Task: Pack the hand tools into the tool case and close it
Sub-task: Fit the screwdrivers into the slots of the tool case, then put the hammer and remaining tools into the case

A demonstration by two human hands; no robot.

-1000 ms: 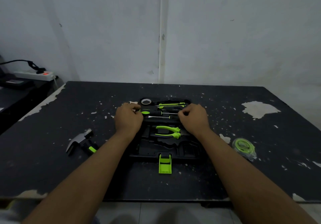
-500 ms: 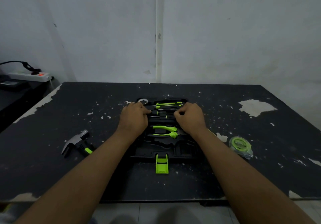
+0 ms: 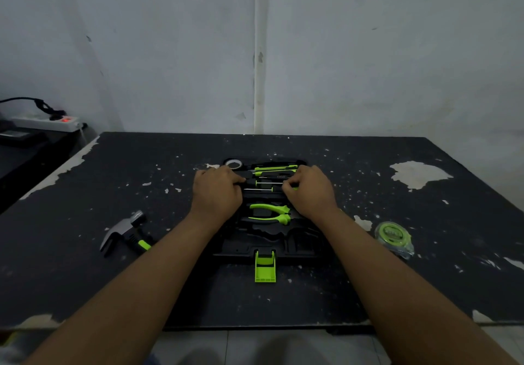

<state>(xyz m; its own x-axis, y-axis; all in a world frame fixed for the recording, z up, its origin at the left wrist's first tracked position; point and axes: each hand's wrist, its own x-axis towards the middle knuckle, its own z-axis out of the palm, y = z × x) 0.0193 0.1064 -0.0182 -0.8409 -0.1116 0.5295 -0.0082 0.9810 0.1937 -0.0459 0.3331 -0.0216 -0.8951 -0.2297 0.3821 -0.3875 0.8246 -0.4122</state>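
A thin screwdriver (image 3: 262, 189) with a black and green handle and a silver shaft lay sideways in the open black plastic tool case (image 3: 266, 240), running straight from one hand to the other. The left hand (image 3: 217, 194) was curled over one end and the right hand (image 3: 310, 191) over the other, fingers bent and pinching it down into its slot. The grey steel claw hammer (image 3: 124, 230) sat outside the case, nearer the left hand. The round green tape measure (image 3: 394, 235) lay nearer the right hand.

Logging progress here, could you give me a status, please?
Both hands pressing a screwdriver into the case. Hammer, tape measure unpacked.
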